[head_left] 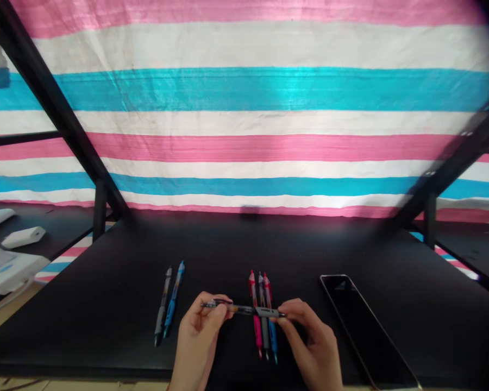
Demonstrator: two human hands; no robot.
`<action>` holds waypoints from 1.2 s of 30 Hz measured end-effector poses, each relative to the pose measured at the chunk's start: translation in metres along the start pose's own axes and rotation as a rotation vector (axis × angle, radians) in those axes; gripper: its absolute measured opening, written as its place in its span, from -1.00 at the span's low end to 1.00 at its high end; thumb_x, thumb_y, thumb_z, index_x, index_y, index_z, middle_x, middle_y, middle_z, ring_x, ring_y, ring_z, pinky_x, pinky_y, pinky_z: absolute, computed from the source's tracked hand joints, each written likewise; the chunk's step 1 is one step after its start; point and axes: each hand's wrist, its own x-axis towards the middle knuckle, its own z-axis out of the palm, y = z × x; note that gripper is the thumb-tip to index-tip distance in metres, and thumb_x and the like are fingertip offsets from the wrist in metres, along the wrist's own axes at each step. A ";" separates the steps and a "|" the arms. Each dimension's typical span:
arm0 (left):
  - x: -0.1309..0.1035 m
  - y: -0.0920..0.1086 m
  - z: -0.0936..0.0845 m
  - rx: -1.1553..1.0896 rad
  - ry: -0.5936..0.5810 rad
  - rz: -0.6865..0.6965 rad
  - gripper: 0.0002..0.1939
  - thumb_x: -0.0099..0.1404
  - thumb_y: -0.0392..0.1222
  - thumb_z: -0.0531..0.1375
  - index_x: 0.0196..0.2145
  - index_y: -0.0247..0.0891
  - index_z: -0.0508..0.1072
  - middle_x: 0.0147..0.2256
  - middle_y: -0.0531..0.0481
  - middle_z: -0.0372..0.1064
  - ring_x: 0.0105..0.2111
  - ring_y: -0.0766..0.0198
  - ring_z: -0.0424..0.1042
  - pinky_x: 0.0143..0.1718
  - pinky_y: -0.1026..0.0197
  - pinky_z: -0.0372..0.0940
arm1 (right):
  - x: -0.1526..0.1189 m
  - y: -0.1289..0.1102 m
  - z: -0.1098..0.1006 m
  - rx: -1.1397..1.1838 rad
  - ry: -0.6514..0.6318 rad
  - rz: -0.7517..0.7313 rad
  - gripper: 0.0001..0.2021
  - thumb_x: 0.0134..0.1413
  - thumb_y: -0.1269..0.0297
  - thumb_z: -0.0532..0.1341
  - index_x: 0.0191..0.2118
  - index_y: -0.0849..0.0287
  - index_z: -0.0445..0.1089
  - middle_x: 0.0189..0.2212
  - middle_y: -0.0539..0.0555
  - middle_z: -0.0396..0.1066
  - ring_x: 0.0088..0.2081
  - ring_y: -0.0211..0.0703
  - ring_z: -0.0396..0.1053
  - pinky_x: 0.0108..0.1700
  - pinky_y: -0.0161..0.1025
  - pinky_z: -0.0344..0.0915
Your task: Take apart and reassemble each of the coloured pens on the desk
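Level above the near part of the table, a pen (pixel 244 309) with a clear barrel and a grey grip spans both hands. My left hand (pixel 201 328) is closed on its clear end, thumb on top. The fingertips of my right hand (pixel 312 334) pinch the dark tip by the grey grip. Behind and below it lie three pens side by side: one with a pink grip (pixel 257 332), one with a grey grip (pixel 264 332), and one with a blue grip (pixel 273 339) and red top. Left of my left hand, a grey pen (pixel 161 312) and a blue pen (pixel 173 298) lie together.
A dark-screened phone (pixel 364 326) lies on the black table (pixel 106 320), right of my right hand. Black frame bars (pixel 71 125) slant up at both sides. A striped sheet (pixel 269 87) hangs behind. White devices (pixel 12 266) sit on another surface at far left.
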 end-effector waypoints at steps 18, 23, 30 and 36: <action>0.000 -0.001 -0.001 -0.026 0.005 -0.027 -0.71 0.03 -0.05 0.50 -0.43 -0.26 0.54 -0.39 0.00 0.49 -0.37 0.31 0.44 -0.23 0.33 0.38 | -0.005 0.004 0.001 -0.234 -0.087 -0.139 -0.69 0.37 0.34 0.10 -0.44 0.13 0.43 -0.59 0.00 0.37 -0.57 -0.23 0.36 -0.49 -0.33 0.25; 0.000 0.002 0.001 -0.047 0.030 -0.030 -0.70 0.01 -0.06 0.51 -0.47 -0.27 0.52 -0.40 -0.01 0.48 -0.40 0.31 0.41 -0.24 0.29 0.40 | -0.005 0.004 0.000 -0.116 -0.137 -0.096 -0.75 0.37 0.13 0.13 -0.11 0.12 0.51 -0.47 0.04 0.52 -0.52 -0.17 0.45 -0.47 -0.33 0.33; 0.000 0.001 0.001 -0.038 0.040 -0.023 -0.70 0.02 -0.06 0.50 -0.46 -0.29 0.53 -0.40 -0.02 0.46 -0.40 0.29 0.41 -0.26 0.27 0.41 | -0.004 0.004 0.003 -0.145 -0.089 -0.034 -0.81 0.33 0.27 0.17 -0.32 0.11 0.48 -0.49 0.04 0.49 -0.54 -0.20 0.42 -0.50 -0.35 0.32; 0.000 -0.001 -0.001 -0.060 0.020 -0.018 -0.72 0.05 -0.07 0.50 -0.46 -0.28 0.53 -0.41 0.01 0.46 -0.39 0.31 0.41 -0.24 0.29 0.40 | -0.003 0.001 0.002 -0.162 -0.063 -0.098 -0.88 0.23 0.31 0.26 -0.12 0.10 0.48 -0.41 0.02 0.53 -0.53 -0.22 0.41 -0.47 -0.36 0.34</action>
